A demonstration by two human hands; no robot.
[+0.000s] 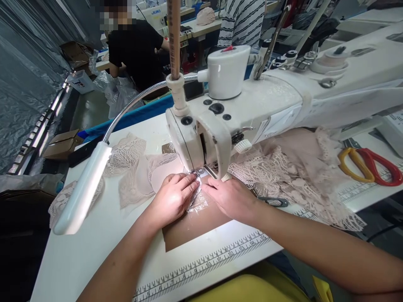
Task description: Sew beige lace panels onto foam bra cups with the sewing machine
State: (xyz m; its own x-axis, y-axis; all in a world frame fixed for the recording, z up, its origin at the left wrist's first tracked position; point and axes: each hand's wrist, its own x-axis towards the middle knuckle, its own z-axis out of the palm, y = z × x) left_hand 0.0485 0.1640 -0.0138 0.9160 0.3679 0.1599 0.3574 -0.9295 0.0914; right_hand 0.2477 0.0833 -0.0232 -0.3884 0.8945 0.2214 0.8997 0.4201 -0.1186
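Under the head of a white sewing machine (201, 138), pale lace fabric (135, 180) lies by the needle area. My left hand (174, 196) presses on the fabric just left of the needle, its fingers close together. On the right side my right hand (228, 196) rests beside the presser foot, thumb and forefinger toward the needle, the other fingers partly hidden. A brown sheet (195, 230) with clear tape lies beneath both hands. What is right at the needle is too small to make out.
A lit lamp (83, 188) on a bendy neck stands at left. Beige lace (283, 172), red and yellow scissors (371, 165) and a grey tool (273, 202) lie at right. A printed ruler (204, 268) runs along the front edge. Two people are beyond the machine.
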